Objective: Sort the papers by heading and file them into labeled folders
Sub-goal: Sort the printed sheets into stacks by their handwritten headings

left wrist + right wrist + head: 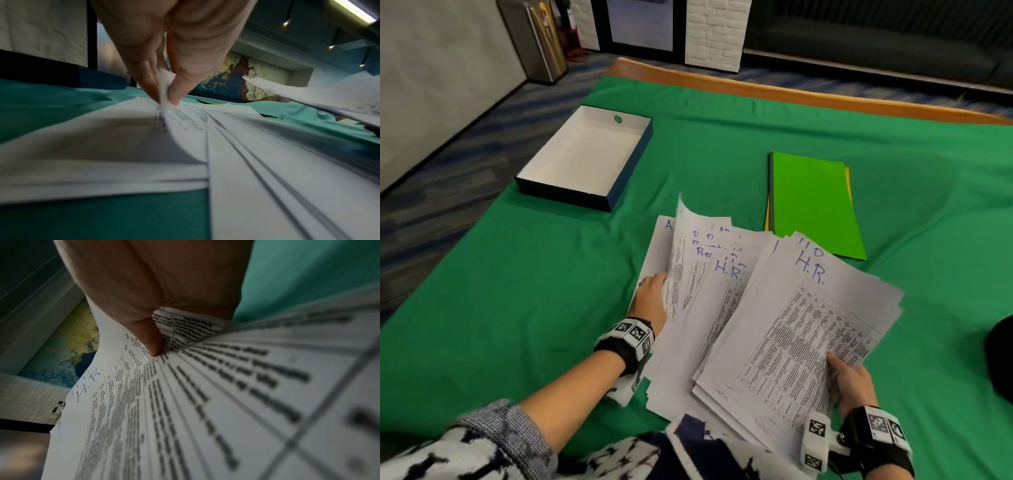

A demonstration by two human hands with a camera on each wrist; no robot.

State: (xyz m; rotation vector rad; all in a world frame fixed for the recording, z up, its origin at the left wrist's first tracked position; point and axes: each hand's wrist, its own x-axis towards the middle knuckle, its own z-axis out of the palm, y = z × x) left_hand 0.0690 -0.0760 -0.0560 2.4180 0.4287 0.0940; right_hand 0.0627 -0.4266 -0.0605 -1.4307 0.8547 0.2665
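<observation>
Printed papers with blue handwritten headings lie fanned on the green cloth. My left hand pinches the left edge of one sheet and curls it upward off the spread pile; the left wrist view shows thumb and fingers nipping that sheet. My right hand grips a stack headed "H.R." at its lower right edge, held above the table, thumb on top of the stack. A green folder lies over a yellow one beyond the papers.
An open box, white inside with dark blue walls, sits at the far left of the cloth. The table's wooden edge runs along the back. A dark object shows at the right border.
</observation>
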